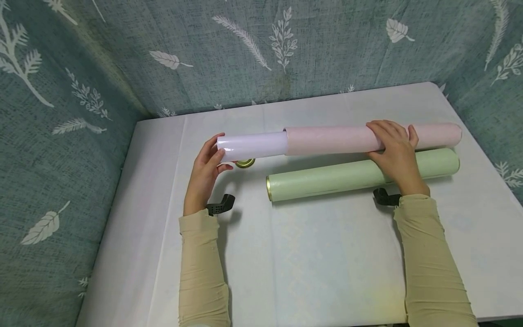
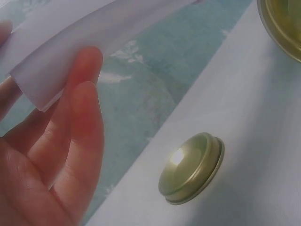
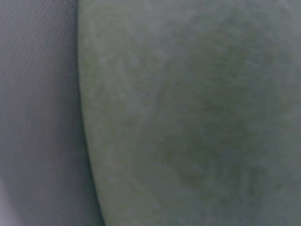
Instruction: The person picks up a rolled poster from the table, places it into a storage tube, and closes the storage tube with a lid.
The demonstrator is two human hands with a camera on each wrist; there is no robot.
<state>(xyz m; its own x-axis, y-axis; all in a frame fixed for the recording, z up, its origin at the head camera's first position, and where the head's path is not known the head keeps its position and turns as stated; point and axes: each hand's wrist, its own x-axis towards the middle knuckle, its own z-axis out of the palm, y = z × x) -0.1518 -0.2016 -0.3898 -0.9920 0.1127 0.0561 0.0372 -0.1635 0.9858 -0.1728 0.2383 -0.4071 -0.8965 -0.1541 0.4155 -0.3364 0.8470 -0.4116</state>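
Observation:
A rolled sheet of glossy white paper [image 1: 252,145] sticks out of the left end of a pink cardboard tube [image 1: 327,140]. My left hand [image 1: 206,168] holds the roll's outer end, thumb on the near side and fingers around the rim. In the left wrist view the paper roll [image 2: 70,52] lies between its fingers. My right hand [image 1: 394,150] grips the pink tube right of its middle. Nearer to me a green tube [image 1: 327,180] lies under my right wrist, its gold-rimmed end pointing left. The right wrist view shows only the green tube's surface [image 3: 188,113], close and blurred.
A round gold metal lid [image 1: 245,163] lies on the white table [image 1: 327,254], below the paper roll and close to my left hand. Teal leaf-patterned cloth [image 1: 327,50] hangs behind the table and along both sides.

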